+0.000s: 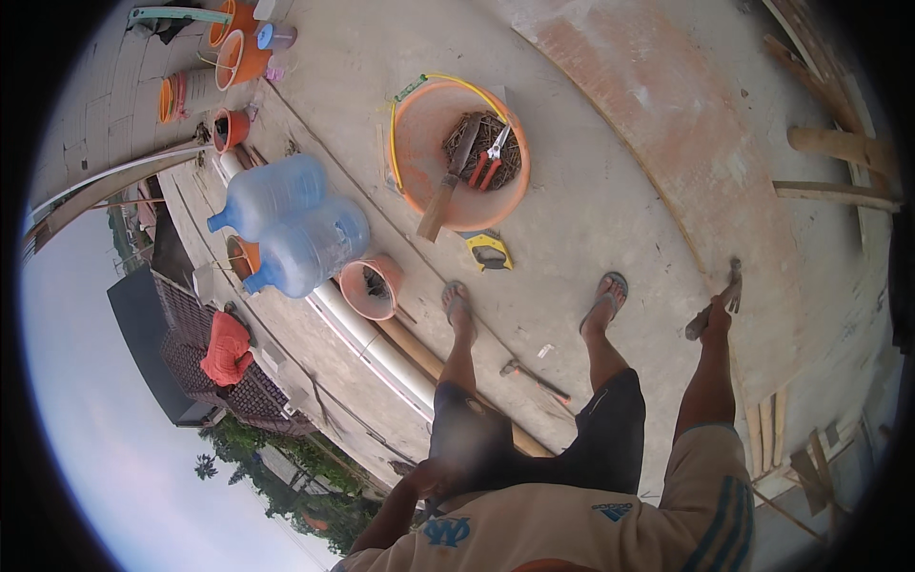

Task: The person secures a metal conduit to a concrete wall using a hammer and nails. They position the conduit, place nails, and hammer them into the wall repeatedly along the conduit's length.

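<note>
My right hand [715,322] is wrapped around the handle of a hammer [734,284], held out to the right above the concrete floor. My left hand [431,477] rests against my left thigh at the dark shorts, and its fingers are too blurred to read. In front of my feet stands a large orange bucket [416,143] with a yellow handle. Inside it lie many thin brown pieces like nails [510,157], a pair of red-handled snips [488,164] and a wooden-handled blade [440,207]. A second hammer [536,381] lies on the floor between my legs.
A yellow and black saw handle [489,251] lies below the bucket. Two blue water jugs [310,248], a small pink bucket [372,286] and a white pipe [381,357] are at left. A wide board [658,124] and timber pieces [839,148] lie at right.
</note>
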The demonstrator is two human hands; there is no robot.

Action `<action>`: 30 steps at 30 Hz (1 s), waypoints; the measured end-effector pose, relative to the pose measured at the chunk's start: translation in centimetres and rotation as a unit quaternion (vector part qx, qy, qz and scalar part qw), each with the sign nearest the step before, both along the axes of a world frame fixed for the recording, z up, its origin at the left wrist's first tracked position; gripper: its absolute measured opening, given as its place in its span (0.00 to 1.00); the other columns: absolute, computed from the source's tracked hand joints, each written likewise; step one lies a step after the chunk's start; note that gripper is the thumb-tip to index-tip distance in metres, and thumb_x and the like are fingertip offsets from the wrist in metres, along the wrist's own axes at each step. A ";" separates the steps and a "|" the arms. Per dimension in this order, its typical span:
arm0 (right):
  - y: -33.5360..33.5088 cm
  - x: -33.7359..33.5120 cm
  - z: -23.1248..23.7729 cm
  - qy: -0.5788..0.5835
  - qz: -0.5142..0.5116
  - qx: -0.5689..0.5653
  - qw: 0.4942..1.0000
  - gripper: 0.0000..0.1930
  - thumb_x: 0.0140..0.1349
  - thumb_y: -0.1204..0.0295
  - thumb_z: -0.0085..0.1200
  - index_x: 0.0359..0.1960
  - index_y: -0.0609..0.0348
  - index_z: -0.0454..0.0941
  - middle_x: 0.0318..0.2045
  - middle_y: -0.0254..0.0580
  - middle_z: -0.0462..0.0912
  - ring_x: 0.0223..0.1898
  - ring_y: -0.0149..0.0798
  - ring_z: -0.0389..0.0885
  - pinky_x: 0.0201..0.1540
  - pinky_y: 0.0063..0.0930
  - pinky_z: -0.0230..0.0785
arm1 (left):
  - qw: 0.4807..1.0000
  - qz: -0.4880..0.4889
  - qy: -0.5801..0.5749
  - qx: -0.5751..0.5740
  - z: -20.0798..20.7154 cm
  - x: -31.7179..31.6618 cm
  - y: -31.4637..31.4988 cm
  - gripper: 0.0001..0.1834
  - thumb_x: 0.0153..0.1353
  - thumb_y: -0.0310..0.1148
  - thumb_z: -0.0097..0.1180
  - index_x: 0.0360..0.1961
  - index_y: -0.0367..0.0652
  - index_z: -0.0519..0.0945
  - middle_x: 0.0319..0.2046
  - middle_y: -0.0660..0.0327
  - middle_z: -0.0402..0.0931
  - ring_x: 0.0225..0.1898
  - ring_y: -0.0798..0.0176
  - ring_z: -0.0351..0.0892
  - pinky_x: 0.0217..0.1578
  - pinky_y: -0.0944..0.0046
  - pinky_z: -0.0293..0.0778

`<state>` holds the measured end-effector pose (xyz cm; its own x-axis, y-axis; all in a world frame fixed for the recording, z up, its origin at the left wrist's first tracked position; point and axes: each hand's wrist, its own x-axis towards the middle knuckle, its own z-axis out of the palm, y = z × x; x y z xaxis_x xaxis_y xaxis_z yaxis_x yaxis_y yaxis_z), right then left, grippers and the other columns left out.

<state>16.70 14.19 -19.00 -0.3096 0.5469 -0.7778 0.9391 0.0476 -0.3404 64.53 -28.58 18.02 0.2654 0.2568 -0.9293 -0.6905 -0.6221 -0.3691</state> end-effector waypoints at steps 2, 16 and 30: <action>2.1 1.4 4.3 -0.103 0.365 0.107 0.919 0.23 0.52 0.57 0.60 0.35 0.69 0.75 0.24 0.48 0.79 0.29 0.47 0.82 0.35 0.41 0.75 | 1.000 0.006 0.001 -0.001 1.4 1.2 0.7 0.17 0.70 0.43 0.48 0.46 0.41 0.76 0.23 0.68 0.65 0.20 0.72 0.61 0.20 0.69 0.60; -13.0 16.0 35.1 -0.169 0.598 -0.047 0.782 0.09 0.53 0.75 0.64 0.28 0.68 0.76 0.17 0.45 0.75 0.15 0.40 0.76 0.18 0.37 0.72 | 0.901 0.243 0.345 -0.097 16.5 9.0 -6.2 0.13 0.69 0.33 0.50 0.49 0.36 0.71 0.36 0.57 0.75 0.38 0.60 0.77 0.44 0.61 0.75; -35.0 30.9 51.0 -0.055 0.757 -0.060 0.648 0.11 0.53 0.72 0.63 0.30 0.68 0.75 0.18 0.45 0.76 0.16 0.39 0.76 0.19 0.36 0.72 | 0.457 0.059 0.673 -0.579 63.3 9.1 -39.9 0.34 0.68 0.34 0.48 0.72 0.40 0.52 0.24 0.65 0.68 0.19 0.73 0.62 0.19 0.73 0.60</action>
